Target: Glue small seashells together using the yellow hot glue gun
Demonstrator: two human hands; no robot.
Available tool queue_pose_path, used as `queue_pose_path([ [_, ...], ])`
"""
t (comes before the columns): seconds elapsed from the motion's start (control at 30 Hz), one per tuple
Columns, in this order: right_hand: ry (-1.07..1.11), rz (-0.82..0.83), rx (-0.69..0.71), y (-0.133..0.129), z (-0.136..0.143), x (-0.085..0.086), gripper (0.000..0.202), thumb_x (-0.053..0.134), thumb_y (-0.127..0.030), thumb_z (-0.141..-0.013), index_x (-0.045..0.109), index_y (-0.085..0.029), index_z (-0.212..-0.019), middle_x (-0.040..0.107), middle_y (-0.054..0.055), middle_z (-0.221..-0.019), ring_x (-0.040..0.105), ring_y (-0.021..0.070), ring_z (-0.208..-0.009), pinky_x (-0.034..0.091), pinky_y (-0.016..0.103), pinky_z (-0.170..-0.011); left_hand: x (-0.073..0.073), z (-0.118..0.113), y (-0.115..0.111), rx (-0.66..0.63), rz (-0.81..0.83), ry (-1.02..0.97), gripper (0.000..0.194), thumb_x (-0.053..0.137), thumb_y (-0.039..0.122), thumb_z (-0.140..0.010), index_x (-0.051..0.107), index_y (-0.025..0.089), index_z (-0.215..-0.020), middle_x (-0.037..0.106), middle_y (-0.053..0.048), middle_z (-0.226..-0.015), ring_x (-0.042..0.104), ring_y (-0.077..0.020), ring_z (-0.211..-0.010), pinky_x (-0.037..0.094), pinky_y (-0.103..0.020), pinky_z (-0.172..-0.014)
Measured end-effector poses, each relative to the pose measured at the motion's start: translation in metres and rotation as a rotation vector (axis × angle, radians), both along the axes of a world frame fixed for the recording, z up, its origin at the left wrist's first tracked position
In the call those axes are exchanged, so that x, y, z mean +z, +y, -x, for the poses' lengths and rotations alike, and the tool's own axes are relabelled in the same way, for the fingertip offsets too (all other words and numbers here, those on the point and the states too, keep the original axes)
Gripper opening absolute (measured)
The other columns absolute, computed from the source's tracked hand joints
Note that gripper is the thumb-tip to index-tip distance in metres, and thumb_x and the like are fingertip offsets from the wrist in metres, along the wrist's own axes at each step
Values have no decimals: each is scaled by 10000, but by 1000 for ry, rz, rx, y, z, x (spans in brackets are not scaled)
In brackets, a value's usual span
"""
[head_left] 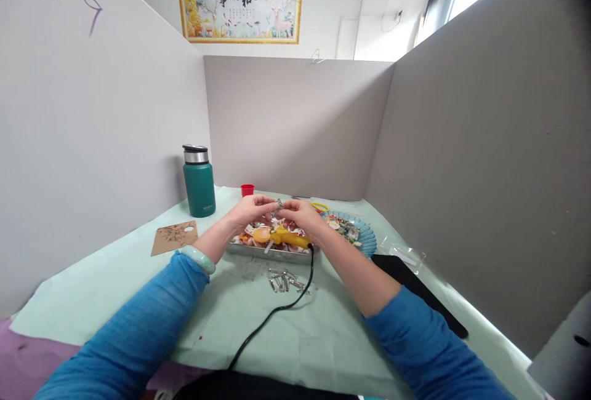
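My left hand (256,209) and my right hand (299,212) meet over the tray, fingertips pinched together. Between them is a small silvery metal clip (279,204), partly covered by the fingers. Just below my hands, a yellow hot glue gun (290,239) rests across a metal tray (272,255) filled with small white, orange and red pieces. Its black cord (277,309) runs toward the front edge of the table. Several loose silvery metal clips (289,281) lie in a pile in front of the tray.
A blue scalloped plate (368,237) of small coloured pieces stands right of the tray. A green bottle (199,184), a brown card (172,239) and a red cup (247,190) are to the left and back. A black flat object (420,292) lies right; grey panels (300,123) surround the table.
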State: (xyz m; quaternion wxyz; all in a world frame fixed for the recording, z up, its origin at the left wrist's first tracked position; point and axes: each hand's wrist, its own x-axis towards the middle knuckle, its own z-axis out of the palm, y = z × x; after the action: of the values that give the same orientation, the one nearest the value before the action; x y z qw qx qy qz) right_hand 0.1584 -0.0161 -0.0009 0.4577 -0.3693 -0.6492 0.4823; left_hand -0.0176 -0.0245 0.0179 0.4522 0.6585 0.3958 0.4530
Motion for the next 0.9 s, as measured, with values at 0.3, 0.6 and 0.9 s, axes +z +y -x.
queue_pose_path([
  [0.3,41,-62,1,-3,2,4,200,637,-137,-719,620,-175,-915,641,-15,-677,579,88,-551,417,165,-426,1,0,-1,-1,-62,-49,397,788,203,-608,619,134,-961,646,-43,-872,641,-125,-693,546,-299,-677],
  [0.6,96,8,82,-3,0,5,202,620,-136,-722,642,-166,-921,673,17,-783,589,83,-582,429,166,-447,-2,2,1,-81,-1,-138,414,789,166,-614,613,125,-987,661,-60,-902,659,-137,-719,547,-326,-741],
  [0.9,112,2,89,-1,-1,1,229,653,-167,-674,632,-164,-902,684,29,-809,580,87,-584,426,169,-440,-2,5,2,-208,79,-261,413,785,126,-646,646,103,-1034,689,-77,-919,671,-143,-724,537,-328,-788],
])
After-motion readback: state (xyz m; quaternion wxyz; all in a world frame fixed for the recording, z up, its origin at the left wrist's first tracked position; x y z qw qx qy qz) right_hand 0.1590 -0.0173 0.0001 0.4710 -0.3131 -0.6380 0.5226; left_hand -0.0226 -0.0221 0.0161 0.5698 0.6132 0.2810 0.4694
